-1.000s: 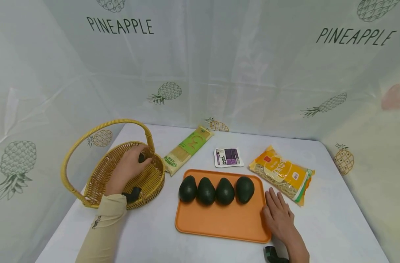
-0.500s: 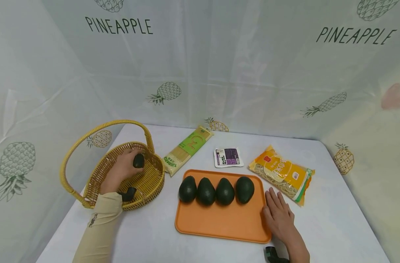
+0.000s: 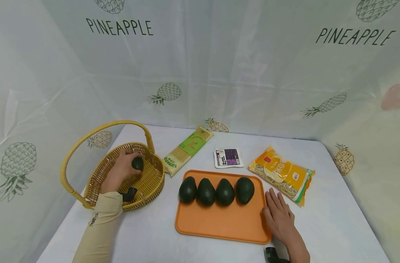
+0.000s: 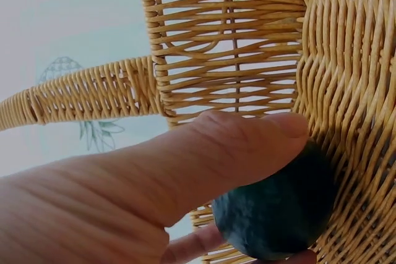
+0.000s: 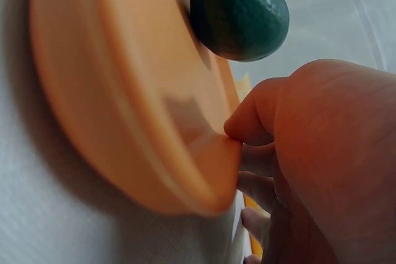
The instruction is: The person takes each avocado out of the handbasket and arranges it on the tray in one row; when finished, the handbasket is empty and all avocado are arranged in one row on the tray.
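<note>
My left hand [image 3: 121, 168] is down inside the yellow wicker basket [image 3: 156, 184]. It holds a dark green avocado [image 3: 137, 163] between thumb and fingers. In the left wrist view the thumb lies over the avocado [image 4: 278, 208], close against the woven basket floor [image 4: 349, 109]. Several more avocados [image 3: 206, 191] lie in a row along the far side of the orange tray [image 3: 219, 223]. Beside the tray's right edge rests my right hand [image 3: 280, 216], fingers straight. In the right wrist view its thumb touches the tray's rim [image 5: 142, 128], below one avocado [image 5: 240, 13].
A pack of noodles with a green label [image 3: 188, 150] lies right of the basket. Behind the tray is a small purple and white packet [image 3: 228, 157]. An orange and yellow bag [image 3: 282, 174] lies beyond my right hand. The basket's tall handle [image 3: 104, 124] arches over it.
My left hand has shifted slightly left inside the basket and turned, so more of the avocado shows; it then sinks a little lower. The right hand and tray stay put.
</note>
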Demonstrator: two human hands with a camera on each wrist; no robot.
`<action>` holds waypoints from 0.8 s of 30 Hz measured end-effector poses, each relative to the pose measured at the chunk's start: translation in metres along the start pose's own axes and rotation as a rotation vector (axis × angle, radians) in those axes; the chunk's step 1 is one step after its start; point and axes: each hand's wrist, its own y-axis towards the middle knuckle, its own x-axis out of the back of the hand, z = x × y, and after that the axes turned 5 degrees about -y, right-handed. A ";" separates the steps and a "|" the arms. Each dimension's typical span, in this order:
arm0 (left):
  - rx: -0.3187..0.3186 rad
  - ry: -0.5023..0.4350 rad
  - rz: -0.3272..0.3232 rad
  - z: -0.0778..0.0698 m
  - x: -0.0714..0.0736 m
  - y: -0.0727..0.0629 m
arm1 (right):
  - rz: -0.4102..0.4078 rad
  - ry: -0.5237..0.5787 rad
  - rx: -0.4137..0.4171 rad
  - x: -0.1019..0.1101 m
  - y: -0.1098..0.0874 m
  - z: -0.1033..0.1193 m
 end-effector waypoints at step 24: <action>-0.085 -0.015 -0.029 -0.006 0.004 -0.006 | 0.014 -0.001 -0.013 0.000 0.001 0.001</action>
